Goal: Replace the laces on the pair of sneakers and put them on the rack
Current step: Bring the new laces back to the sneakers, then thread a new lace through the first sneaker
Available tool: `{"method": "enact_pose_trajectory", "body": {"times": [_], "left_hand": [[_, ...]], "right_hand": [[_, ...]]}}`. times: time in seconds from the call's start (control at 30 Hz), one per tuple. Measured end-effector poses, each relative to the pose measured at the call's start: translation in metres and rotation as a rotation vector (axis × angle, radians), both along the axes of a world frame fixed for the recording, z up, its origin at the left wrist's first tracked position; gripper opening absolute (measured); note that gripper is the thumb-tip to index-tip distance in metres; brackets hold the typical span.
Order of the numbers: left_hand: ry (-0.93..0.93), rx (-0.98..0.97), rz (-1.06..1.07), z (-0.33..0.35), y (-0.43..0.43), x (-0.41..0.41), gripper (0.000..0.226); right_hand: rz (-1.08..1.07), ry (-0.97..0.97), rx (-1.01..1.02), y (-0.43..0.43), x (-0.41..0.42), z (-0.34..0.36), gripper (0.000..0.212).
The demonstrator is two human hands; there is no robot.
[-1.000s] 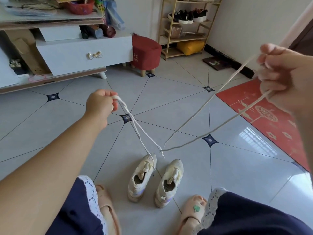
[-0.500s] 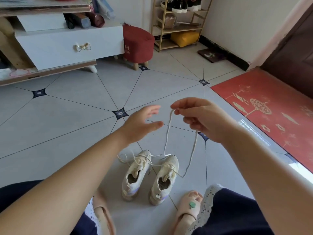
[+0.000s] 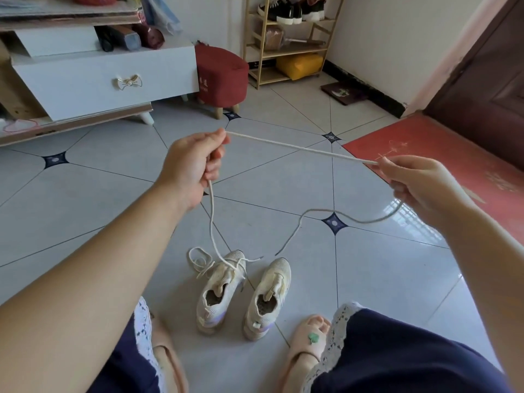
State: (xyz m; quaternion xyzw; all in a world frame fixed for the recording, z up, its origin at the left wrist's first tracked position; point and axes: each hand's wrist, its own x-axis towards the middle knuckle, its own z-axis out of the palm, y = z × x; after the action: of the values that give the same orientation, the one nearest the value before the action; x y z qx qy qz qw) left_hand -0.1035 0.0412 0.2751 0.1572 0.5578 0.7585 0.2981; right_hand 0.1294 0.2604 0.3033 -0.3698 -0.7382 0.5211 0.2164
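Note:
Two cream sneakers stand side by side on the tiled floor between my feet, the left sneaker (image 3: pixel 219 290) and the right sneaker (image 3: pixel 268 296). A second loose lace (image 3: pixel 198 260) lies coiled over the left sneaker's toe. A cream lace (image 3: pixel 300 148) is stretched taut between my hands. My left hand (image 3: pixel 195 165) grips it, and one end hangs down to the left sneaker. My right hand (image 3: pixel 419 182) pinches the other part, and its tail droops in a curve to the floor near the right sneaker. The wooden shoe rack (image 3: pixel 292 41) stands at the back wall.
A white drawer cabinet (image 3: pixel 105 78) and a red stool (image 3: pixel 221 78) stand at the back left. Black sneakers and a yellow bag sit on the rack. A red mat (image 3: pixel 442 160) lies before a brown door at right. My slippered feet flank the sneakers.
My hands have moved apart, pulling the lace straight between them. My left hand, open half a second ago, now grips the lace. The other lace lies dropped on the left sneaker.

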Motion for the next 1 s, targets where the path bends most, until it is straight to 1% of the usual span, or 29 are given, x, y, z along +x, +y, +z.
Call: {"method": "enact_pose_trajectory", "body": {"times": [0.1, 0.17, 0.2, 0.27, 0.33, 0.37, 0.43, 0.47, 0.5, 0.53, 0.6, 0.63, 0.7, 0.77, 0.83, 0.93, 1.0], "left_hand": [[-0.039, 0.004, -0.038, -0.003, 0.008, 0.008, 0.020], [-0.068, -0.012, -0.089, -0.006, 0.017, 0.018, 0.020], [-0.053, -0.051, -0.130, -0.009, 0.024, 0.024, 0.019], [0.065, -0.201, -0.233, -0.017, 0.037, 0.037, 0.014], [0.291, -0.396, -0.375, -0.028, 0.048, 0.044, 0.012], [0.402, -0.478, -0.467, -0.034, 0.055, 0.045, 0.021], [0.504, -0.593, -0.633, -0.047, 0.070, 0.045, 0.054], [0.515, -0.607, -0.694, -0.052, 0.078, 0.046, 0.061], [0.522, -0.592, -0.736, -0.057, 0.086, 0.046, 0.056], [0.538, -0.570, -0.753, -0.061, 0.095, 0.048, 0.042], [0.564, -0.562, -0.714, -0.068, 0.109, 0.045, 0.013], [0.560, -0.565, -0.690, -0.074, 0.114, 0.039, 0.014], [0.501, -0.583, -0.682, -0.084, 0.117, 0.022, 0.026], [0.489, -0.627, -0.665, -0.097, 0.114, -0.003, 0.028], [0.501, -0.702, -0.626, -0.114, 0.105, -0.028, 0.028], [0.482, -0.791, -0.561, -0.144, 0.091, -0.054, 0.027], [0.499, -0.869, -0.626, -0.165, 0.086, -0.058, 0.024]], "right_hand": [[-0.097, 0.003, -0.068, 0.004, 0.008, -0.012, 0.017], [-0.077, -0.006, -0.156, -0.004, 0.006, -0.022, 0.013], [-0.052, -0.004, -0.211, -0.009, 0.002, -0.027, 0.012], [0.009, 0.011, -0.317, -0.018, -0.009, -0.037, 0.012], [0.082, -0.008, -0.327, -0.023, -0.023, -0.044, 0.011], [0.121, -0.018, -0.315, -0.024, -0.031, -0.047, 0.011], [0.184, -0.052, -0.286, -0.024, -0.046, -0.055, 0.010], [0.206, -0.071, -0.272, -0.023, -0.053, -0.060, 0.010], [0.224, -0.086, -0.263, -0.021, -0.060, -0.065, 0.011], [0.234, -0.093, -0.257, -0.019, -0.065, -0.071, 0.012], [0.223, -0.084, -0.252, -0.011, -0.072, -0.084, 0.010], [0.213, -0.077, -0.252, -0.005, -0.073, -0.092, 0.008], [0.207, -0.063, -0.276, 0.009, -0.067, -0.110, 0.006], [0.197, -0.066, -0.309, 0.025, -0.055, -0.132, 0.014], [0.169, -0.137, -0.277, 0.039, -0.040, -0.155, 0.020], [0.136, -0.302, -0.194, 0.053, -0.021, -0.187, 0.021], [0.108, -0.382, -0.174, 0.056, -0.016, -0.205, 0.020]]}}
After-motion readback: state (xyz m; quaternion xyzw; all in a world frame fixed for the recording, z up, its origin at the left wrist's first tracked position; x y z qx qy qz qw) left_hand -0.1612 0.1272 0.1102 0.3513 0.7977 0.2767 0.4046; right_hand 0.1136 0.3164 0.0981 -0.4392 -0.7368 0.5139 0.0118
